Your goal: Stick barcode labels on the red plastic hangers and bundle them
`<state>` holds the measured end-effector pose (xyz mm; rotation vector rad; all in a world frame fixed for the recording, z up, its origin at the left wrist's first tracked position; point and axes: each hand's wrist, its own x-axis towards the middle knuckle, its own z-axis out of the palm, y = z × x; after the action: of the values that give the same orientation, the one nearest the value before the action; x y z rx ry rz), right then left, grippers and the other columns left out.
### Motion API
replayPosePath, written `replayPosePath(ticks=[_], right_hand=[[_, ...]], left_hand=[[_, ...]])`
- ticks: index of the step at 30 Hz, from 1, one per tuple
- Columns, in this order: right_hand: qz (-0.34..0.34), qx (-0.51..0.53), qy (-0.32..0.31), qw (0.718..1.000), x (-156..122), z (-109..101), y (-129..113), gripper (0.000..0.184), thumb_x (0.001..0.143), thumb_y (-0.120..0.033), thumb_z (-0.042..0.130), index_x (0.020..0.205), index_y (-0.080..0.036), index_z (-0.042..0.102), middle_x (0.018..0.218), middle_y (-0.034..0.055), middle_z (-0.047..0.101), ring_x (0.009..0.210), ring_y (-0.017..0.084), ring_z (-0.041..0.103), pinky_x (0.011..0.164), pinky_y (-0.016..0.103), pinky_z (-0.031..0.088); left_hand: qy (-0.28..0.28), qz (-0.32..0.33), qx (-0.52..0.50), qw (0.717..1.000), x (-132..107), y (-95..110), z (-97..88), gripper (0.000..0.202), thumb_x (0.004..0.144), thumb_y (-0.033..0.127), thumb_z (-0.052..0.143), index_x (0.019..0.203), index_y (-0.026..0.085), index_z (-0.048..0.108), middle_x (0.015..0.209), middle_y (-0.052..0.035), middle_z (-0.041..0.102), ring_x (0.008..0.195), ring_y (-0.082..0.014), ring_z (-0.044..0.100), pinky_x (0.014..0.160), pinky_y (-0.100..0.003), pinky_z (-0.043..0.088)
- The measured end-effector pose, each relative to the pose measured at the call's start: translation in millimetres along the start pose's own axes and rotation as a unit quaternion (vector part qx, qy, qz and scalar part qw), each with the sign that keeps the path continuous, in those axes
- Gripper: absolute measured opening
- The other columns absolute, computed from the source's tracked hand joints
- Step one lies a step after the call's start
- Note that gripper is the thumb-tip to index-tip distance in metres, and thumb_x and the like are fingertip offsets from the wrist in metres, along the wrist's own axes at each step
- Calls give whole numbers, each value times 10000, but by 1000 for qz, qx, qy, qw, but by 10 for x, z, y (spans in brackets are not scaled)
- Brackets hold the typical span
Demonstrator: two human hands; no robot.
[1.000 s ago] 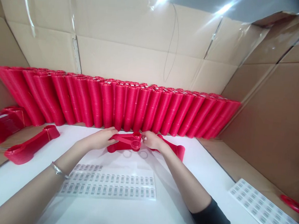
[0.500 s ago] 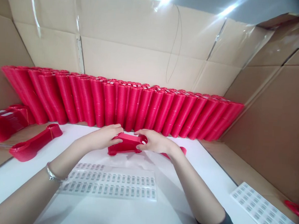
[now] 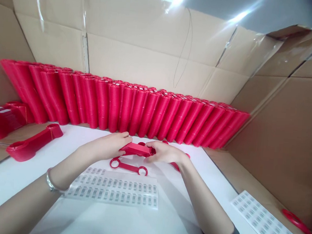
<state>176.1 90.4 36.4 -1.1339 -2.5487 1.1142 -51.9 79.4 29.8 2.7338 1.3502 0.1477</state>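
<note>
My left hand (image 3: 116, 144) and my right hand (image 3: 164, 152) grip the two ends of a small stack of red plastic pieces (image 3: 137, 149), held just above the white table. Each hand is closed round its end. Below the stack, a single flat red piece (image 3: 128, 167) with a ring at each end lies on the table. It sits just beyond a sheet of barcode stickers (image 3: 112, 191). Parts of other red pieces (image 3: 176, 166) show beneath and beside my right hand, mostly hidden by it.
Tall stacks of red pieces (image 3: 126, 107) line the cardboard wall (image 3: 139, 54). A shorter stack (image 3: 33, 145) lies at left, near a bundled pile (image 3: 2, 123). Another sticker sheet (image 3: 269, 223) and a red piece (image 3: 296, 221) are at right.
The held stack has tipped and risen slightly to the right. A single flat red piece now shows on the table below it. The view has shifted a little.
</note>
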Motion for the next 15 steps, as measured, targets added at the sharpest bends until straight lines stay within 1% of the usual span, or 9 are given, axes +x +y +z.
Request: replayPosePath(ticks=[2,4,6,7,8,10,12,13,15], right_hand=[[7,57,-26,998,-76,13,31,227,717,-324,623,868,-162,571,777,-6,563,687,124,525,588,215,423],[22,163,-56,985,-145,48,57,278,788,-393,537,933,-157,557,857,30,576,751,149,573,655,257,473],[40,267,-91,959,-189,111,71,274,835,-358,454,1011,-164,534,907,47,576,770,156,609,691,297,504],[49,295,-100,949,-199,153,71,249,827,-303,455,1020,-166,532,907,45,577,756,152,620,692,302,512],[55,295,-101,948,-202,201,69,227,802,-238,467,1003,-165,541,874,35,582,719,142,625,677,293,515],[62,262,-75,960,-194,305,65,230,726,-113,468,931,-163,559,754,-1,582,609,116,611,600,252,506],[70,243,-42,967,-186,396,77,249,665,-65,433,855,-164,561,641,-27,570,491,101,572,484,218,465],[78,251,-28,965,-190,429,94,261,640,-61,415,830,-162,564,602,-30,572,444,101,554,431,210,437],[97,280,15,955,-218,463,153,270,589,-68,386,764,-147,575,554,-19,580,376,103,522,355,205,380]], left_hand=[[-8,12,4,1000,-3,12,-7,42,779,185,511,819,190,523,896,-26,525,707,-157,548,609,-254,386],[-20,19,-14,1000,-24,24,-37,15,779,189,512,788,187,523,861,-21,532,704,-155,554,614,-249,389],[-30,20,-32,999,-59,50,-68,23,781,190,501,774,188,523,836,-15,539,696,-152,552,606,-246,387],[-34,17,-39,998,-77,69,-77,27,781,191,495,780,191,523,824,-11,542,682,-150,547,589,-245,381],[-38,16,-46,998,-93,91,-81,32,781,194,491,794,196,520,815,-6,545,666,-146,539,568,-243,372],[-43,16,-56,997,-118,134,-83,43,783,205,485,818,207,509,792,5,545,630,-140,523,529,-240,351],[-30,29,-68,997,-139,155,-95,69,789,222,488,857,216,498,815,9,546,632,-136,526,527,-235,354],[-8,34,-76,997,-157,153,-108,108,795,238,492,902,220,493,867,3,548,654,-136,538,544,-233,369],[68,16,-79,994,-225,129,-139,228,808,291,496,1023,221,465,1005,-29,531,717,-148,565,597,-243,404]])
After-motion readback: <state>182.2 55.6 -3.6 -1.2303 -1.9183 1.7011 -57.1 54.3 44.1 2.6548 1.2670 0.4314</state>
